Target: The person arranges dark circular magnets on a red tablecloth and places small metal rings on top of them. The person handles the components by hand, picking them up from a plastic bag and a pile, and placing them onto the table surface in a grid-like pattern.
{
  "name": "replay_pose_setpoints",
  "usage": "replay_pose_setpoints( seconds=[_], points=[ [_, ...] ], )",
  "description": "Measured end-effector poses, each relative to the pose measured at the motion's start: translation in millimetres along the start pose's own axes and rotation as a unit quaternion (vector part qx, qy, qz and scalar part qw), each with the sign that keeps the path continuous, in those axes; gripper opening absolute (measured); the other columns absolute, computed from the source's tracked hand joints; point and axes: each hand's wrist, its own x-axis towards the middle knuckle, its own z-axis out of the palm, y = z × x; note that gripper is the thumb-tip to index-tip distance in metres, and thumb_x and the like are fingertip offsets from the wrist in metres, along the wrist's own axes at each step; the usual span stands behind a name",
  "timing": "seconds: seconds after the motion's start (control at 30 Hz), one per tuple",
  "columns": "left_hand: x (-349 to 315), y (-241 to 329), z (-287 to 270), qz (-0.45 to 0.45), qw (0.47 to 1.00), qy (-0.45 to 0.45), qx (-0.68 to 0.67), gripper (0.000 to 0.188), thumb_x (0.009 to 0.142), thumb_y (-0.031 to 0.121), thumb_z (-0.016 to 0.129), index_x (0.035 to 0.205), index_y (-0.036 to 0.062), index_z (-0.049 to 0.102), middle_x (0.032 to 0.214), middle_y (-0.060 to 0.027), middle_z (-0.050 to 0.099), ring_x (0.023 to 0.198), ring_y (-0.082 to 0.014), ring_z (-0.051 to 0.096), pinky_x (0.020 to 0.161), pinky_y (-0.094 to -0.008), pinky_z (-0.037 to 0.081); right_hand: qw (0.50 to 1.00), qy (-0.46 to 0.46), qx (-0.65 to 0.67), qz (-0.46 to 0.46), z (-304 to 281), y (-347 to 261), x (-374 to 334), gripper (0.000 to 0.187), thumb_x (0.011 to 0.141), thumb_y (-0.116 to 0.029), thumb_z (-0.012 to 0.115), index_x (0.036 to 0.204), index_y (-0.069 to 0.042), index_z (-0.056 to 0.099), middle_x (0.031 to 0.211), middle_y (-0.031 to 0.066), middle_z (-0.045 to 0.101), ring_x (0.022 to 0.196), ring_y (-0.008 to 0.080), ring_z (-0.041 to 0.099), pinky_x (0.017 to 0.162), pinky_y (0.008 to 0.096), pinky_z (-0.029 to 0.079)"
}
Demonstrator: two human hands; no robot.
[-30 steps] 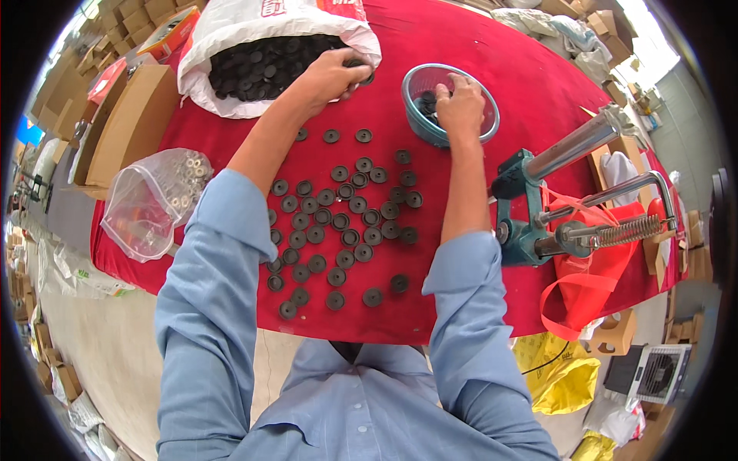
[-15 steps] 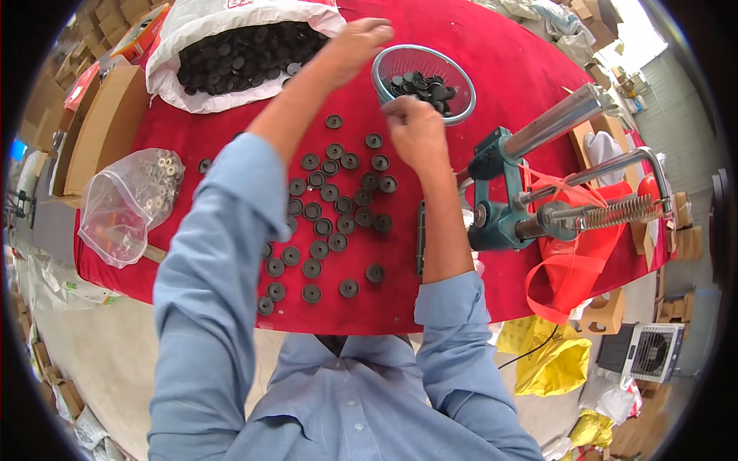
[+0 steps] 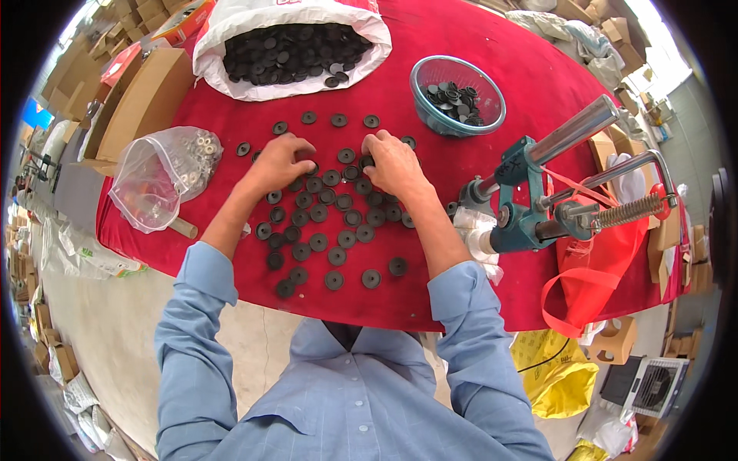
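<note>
Many small round black discs (image 3: 334, 280) with raised rims lie scattered over the red tablecloth. Among their upper rows, my left hand (image 3: 278, 164) is curved with thumb and fingertips apart, its thumb beside a black disc (image 3: 311, 168). Facing it, my right hand (image 3: 393, 164) has its fingers closed around the edge of another disc (image 3: 367, 161), partly hidden by them. Beyond the right hand stands a clear bluish plastic bowl (image 3: 496, 127) with flat black pieces (image 3: 460, 101) inside. A white sack (image 3: 207, 65) full of black discs (image 3: 296, 54) lies open at the far side.
A green hand press (image 3: 516, 203) with a metal lever and spring stands at the right, a red bag (image 3: 596, 265) beside it. On the left are a clear bag (image 3: 146, 188) of small light-coloured rings and a cardboard box (image 3: 150, 100). Yellow bags (image 3: 557, 376) lie below the table's right side.
Both hands have come back from around the bowl and sack to the scattered discs, the left one moving down and left. More discs now lie in the upper rows.
</note>
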Motion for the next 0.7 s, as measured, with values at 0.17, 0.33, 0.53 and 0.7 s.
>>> replay_pose_setpoints(
  seconds=[0.17, 0.33, 0.53, 0.7],
  points=[
    [6.8, -13.0, 19.0, 0.049, 0.997, -0.007, 0.060, 0.036, 0.084, 0.010, 0.086, 0.118, 0.0041, 0.074, 0.101, -0.0127, 0.068, 0.097, -0.0299, 0.069, 0.088, -0.0416, 0.056, 0.976, 0.002, 0.200, 0.089, -4.7, -11.2, 0.4, 0.034, 0.084, -0.015, 0.084, 0.113, -0.004, 0.070, 0.105, 0.0182, 0.075, 0.107, 0.0378, 0.073, 0.093, 0.0508, 0.057],
    [9.0, -1.7, 10.0, -0.017, 1.000, -0.021, 0.013, 0.034, 0.083, 0.011, 0.086, 0.114, 0.0019, 0.073, 0.095, -0.0095, 0.071, 0.085, -0.0235, 0.068, 0.081, -0.0384, 0.056, 0.978, -0.061, 0.159, 0.119, -0.5, -24.2, 0.7, 0.036, 0.085, -0.018, 0.082, 0.118, -0.004, 0.075, 0.112, 0.0208, 0.078, 0.111, 0.0382, 0.074, 0.097, 0.0497, 0.058],
    [2.4, -31.8, -52.3, -0.159, 0.866, 0.178, -0.439, 0.020, 0.100, 0.017, 0.074, 0.115, 0.0045, 0.072, 0.096, -0.0040, 0.074, 0.087, -0.0165, 0.071, 0.079, -0.0320, 0.058, 0.982, -0.085, 0.090, 0.145, 7.0, -35.9, 3.9, 0.034, 0.083, -0.019, 0.082, 0.113, -0.004, 0.075, 0.110, 0.0211, 0.077, 0.110, 0.0395, 0.073, 0.097, 0.0501, 0.058],
    [-8.6, -82.3, -102.2, -0.189, 0.764, 0.276, -0.552, 0.017, 0.100, 0.009, 0.068, 0.115, 0.0010, 0.070, 0.096, -0.0072, 0.074, 0.087, -0.0167, 0.071, 0.079, -0.0317, 0.058, 0.989, -0.051, 0.095, 0.106, 10.8, -36.7, 4.6, 0.035, 0.081, -0.017, 0.080, 0.112, -0.003, 0.072, 0.104, 0.0197, 0.077, 0.103, 0.0402, 0.074, 0.093, 0.0502, 0.059]
  ],
)
